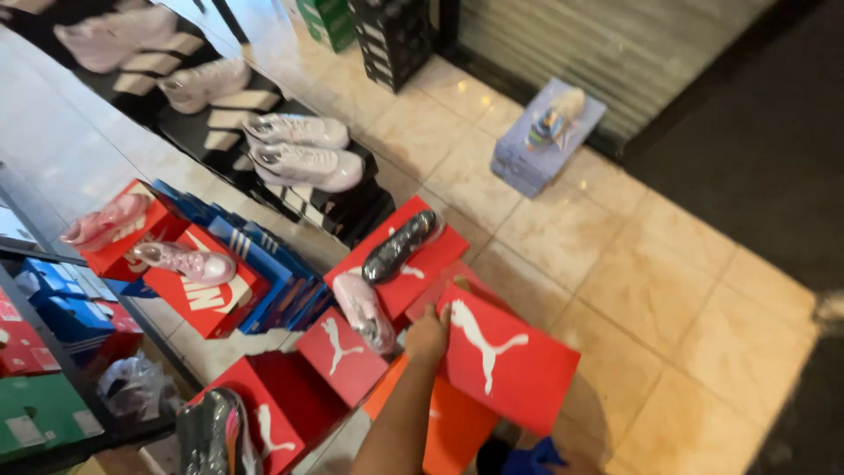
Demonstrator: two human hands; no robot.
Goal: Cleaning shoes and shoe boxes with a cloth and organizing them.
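My left hand grips the left edge of a flat red shoebox lid with a white animal figure on it, thumb on top. The lid hangs tilted over an orange box on the tiled floor. Just left of the hand, a pale pink shoe lies on a small red box. Beyond it, a dark grey shoe rests on another red box. My right hand is out of sight.
Further shoes sit on red boxes, blue boxes and black boxes in rows to the left. A lavender box with a colourful shoe stands by a metal shutter. Shelves of boxes line the left edge.
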